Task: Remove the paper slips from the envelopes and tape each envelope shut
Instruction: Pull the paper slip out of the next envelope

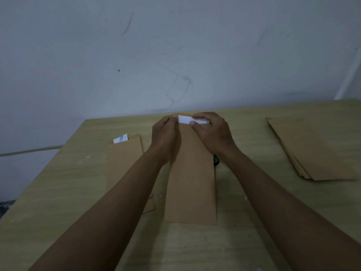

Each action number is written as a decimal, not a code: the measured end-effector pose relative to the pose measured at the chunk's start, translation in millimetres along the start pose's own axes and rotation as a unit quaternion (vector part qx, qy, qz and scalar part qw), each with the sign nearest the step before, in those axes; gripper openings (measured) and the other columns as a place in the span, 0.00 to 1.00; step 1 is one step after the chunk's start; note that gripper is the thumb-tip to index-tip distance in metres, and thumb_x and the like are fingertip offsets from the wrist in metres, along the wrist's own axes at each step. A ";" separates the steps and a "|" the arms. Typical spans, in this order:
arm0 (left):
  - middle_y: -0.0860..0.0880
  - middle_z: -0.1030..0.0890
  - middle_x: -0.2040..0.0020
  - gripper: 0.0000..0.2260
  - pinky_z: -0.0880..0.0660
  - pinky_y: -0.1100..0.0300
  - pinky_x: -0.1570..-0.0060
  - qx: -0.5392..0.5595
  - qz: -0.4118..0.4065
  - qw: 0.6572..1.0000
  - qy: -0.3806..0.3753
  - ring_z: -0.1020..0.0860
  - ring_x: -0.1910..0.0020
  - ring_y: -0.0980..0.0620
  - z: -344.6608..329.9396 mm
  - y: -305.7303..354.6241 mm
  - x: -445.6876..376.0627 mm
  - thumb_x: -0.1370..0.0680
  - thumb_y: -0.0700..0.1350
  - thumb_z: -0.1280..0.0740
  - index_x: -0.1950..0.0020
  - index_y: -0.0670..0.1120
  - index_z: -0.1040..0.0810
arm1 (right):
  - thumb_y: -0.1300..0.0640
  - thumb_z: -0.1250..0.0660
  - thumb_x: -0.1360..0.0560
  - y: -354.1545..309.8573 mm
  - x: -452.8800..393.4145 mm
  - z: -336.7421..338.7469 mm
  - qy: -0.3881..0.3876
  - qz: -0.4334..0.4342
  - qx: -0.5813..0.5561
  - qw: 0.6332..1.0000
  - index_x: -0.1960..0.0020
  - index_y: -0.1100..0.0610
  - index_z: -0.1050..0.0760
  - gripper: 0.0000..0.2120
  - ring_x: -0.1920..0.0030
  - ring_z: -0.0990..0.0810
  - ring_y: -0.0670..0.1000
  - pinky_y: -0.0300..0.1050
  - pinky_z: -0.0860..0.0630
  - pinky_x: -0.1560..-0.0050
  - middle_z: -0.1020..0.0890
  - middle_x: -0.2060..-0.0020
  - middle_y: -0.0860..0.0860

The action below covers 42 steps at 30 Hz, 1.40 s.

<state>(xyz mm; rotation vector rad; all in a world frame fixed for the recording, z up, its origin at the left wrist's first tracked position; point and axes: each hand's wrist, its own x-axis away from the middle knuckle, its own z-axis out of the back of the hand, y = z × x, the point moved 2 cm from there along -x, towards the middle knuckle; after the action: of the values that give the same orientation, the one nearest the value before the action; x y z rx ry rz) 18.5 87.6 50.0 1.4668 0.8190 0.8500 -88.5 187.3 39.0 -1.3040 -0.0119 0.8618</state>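
At the table's [254,222] centre, a white paper slip [184,119] is pinched by the left hand [166,133] and right hand [211,128] at the brown envelope's [190,182] 12 o'clock mouth, seemingly mid-extraction; a straight outward pull is judged necessary next.

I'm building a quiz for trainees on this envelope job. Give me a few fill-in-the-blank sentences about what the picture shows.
1. Both hands, left and right, hold a ____ paper slip at the top of the middle envelope.
2. The stack of envelopes lies on the ____ side of the table.
3. The envelope on the left has a slip printed in ____.

Missing words: white; right; blue
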 end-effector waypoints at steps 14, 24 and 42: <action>0.48 0.16 0.54 0.09 0.26 0.57 0.53 0.006 -0.007 1.000 0.005 0.21 0.56 0.51 -3.8 5.9 2.9 0.19 0.47 0.35 0.56 0.49 0.17 | 0.54 0.26 0.27 -0.7 -5.3 2.7 -0.023 -0.014 -0.002 1.000 0.55 0.49 0.18 0.02 0.49 0.21 0.43 0.34 0.27 0.49 0.19 0.52 0.44; 0.55 0.20 0.59 0.10 0.28 0.62 0.58 -0.005 -0.002 1.000 0.006 0.24 0.60 0.57 0.5 9.4 2.4 0.18 0.47 0.36 0.57 0.50 0.19 | 0.51 0.25 0.28 -6.0 -7.2 3.5 -0.061 -0.035 0.002 0.998 0.55 0.50 0.17 0.04 0.48 0.22 0.43 0.39 0.25 0.46 0.20 0.49 0.45; 0.48 0.18 0.59 0.15 0.24 0.57 0.57 0.023 0.080 0.995 -0.050 0.21 0.60 0.50 15.1 -9.7 -3.2 0.23 0.58 0.31 0.56 0.47 0.19 | 0.63 0.30 0.28 11.4 4.4 -8.1 -0.034 -0.084 -0.063 0.994 0.58 0.51 0.17 0.08 0.56 0.19 0.44 0.41 0.24 0.56 0.17 0.59 0.43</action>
<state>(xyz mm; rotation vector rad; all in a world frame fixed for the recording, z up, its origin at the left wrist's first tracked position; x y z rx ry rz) 30.0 78.0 39.6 1.6189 0.6553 0.8744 -87.9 183.1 24.9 -1.3695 -0.2303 0.7711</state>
